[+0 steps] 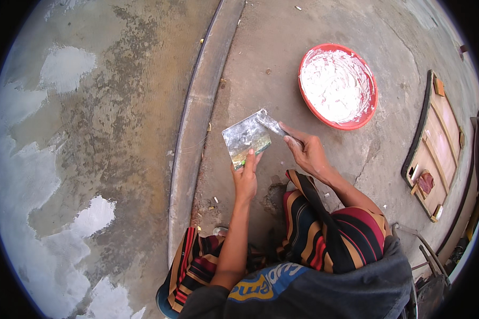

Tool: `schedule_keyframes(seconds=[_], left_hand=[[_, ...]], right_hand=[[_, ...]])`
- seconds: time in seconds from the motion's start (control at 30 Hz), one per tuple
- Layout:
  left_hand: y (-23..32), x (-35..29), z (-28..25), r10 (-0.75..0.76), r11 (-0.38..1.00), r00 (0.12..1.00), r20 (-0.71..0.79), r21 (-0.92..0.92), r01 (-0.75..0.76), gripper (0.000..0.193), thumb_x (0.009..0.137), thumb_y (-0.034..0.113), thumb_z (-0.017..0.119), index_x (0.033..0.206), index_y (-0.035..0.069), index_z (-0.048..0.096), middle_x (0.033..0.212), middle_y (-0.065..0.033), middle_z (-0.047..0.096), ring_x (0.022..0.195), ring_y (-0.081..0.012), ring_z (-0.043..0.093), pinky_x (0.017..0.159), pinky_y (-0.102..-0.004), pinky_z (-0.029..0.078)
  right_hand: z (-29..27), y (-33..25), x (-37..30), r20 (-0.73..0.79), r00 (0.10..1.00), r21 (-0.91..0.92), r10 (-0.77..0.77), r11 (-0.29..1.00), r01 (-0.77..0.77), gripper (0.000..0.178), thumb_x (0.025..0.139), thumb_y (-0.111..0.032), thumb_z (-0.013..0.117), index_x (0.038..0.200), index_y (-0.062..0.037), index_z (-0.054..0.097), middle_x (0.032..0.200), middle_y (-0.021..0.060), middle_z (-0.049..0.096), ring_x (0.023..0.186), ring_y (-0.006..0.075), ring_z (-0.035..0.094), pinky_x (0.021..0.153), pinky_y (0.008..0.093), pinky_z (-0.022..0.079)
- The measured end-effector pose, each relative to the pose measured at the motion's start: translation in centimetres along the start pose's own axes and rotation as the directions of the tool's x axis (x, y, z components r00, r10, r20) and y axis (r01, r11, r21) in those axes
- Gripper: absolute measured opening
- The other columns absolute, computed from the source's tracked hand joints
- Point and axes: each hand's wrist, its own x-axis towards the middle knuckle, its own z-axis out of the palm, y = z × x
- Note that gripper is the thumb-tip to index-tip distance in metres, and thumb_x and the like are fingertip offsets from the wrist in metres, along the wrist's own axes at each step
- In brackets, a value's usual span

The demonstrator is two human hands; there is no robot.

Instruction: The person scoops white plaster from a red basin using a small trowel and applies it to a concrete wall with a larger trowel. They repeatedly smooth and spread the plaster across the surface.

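One putty knife [272, 125] overlaps one smeared plate [244, 134] at frame centre; left fingers [249, 161] pinch the plate, right fingers [296, 147] wrap the knife; one red basin [350, 126] of white paste [335, 85], upper right.

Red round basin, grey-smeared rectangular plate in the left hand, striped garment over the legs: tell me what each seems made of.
Red round basin: probably plastic; its rim is evenly coloured and smooth.
Grey-smeared rectangular plate: thin and flat, perhaps metal or plastic; its dirtied face leaves the finish open.
Multicoloured striped garment: matte fabric, shown by soft folds.
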Motion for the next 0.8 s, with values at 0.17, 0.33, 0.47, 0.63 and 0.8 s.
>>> schedule_keyframes(seconds=[0.17,0.33,0.47,0.63,0.8], left_hand=[[0.4,0.1,-0.2,0.046,0.999,0.999,-0.005,0.016,-0.046,0.032,0.099,0.014,0.054,0.125,-0.005,0.052,0.124,-0.0138,0.058,0.114,-0.0217,0.058,0.102,-0.0435,0.048],[-0.8,-0.3,-0.4,-0.025,0.999,1.0,-0.011,0.045,0.026,0.031,0.099,0.014,0.055,0.125,-0.003,0.053,0.123,-0.0131,0.059,0.114,-0.0215,0.058,0.102,-0.0436,0.048],[-0.1,0.2,-0.4,0.003,1.0,0.999,-0.032,0.01,-0.003,0.032,0.099,0.015,0.055,0.125,-0.003,0.052,0.123,-0.0125,0.059,0.113,-0.0215,0.058,0.102,-0.0439,0.048],[0.2,0.2,0.2,-0.046,0.999,0.999,0.008,0.012,0.046,0.036,0.099,0.016,0.055,0.126,-0.008,0.05,0.126,-0.0148,0.056,0.116,-0.0224,0.056,0.105,-0.0459,0.044],[0.5,0.2,0.8,-0.032,0.999,0.999,-0.015,0.02,0.032,0.038,0.099,0.015,0.054,0.13,-0.005,0.046,0.128,-0.0138,0.055,0.116,-0.023,0.057,0.105,-0.0466,0.045]], right_hand=[[0.8,0.7,-0.9,0.018,0.994,-0.005,-0.103,0.995,0.103,0.035,0.096,-0.011,0.057,0.131,-0.0073,0.059,0.065,0.0007,0.043,0.063,0.0068,0.036,0.054,0.025,0.035],[-0.2,0.1,0.4,0.014,1.0,0.04,-0.005,0.999,0.005,0.035,0.097,-0.011,0.056,0.131,-0.0081,0.059,0.067,-0.0022,0.045,0.065,0.0061,0.036,0.055,0.0244,0.035],[0.6,0.8,-1.3,-0.011,0.999,0.062,-0.047,0.997,0.047,0.035,0.096,-0.011,0.057,0.131,-0.0082,0.059,0.067,-0.0026,0.044,0.063,0.0058,0.036,0.052,0.025,0.034],[-0.5,0.2,-0.3,-0.008,0.999,-0.031,-0.046,0.998,0.046,0.036,0.094,-0.012,0.059,0.129,-0.0096,0.061,0.061,0.0084,0.046,0.055,0.0108,0.039,0.052,0.0296,0.038],[-1.0,-0.2,0.2,-0.04,0.998,-0.034,-0.047,0.998,0.045,0.036,0.093,-0.014,0.059,0.129,-0.0083,0.061,0.058,0.0131,0.049,0.052,0.0145,0.042,0.054,0.0324,0.042]])
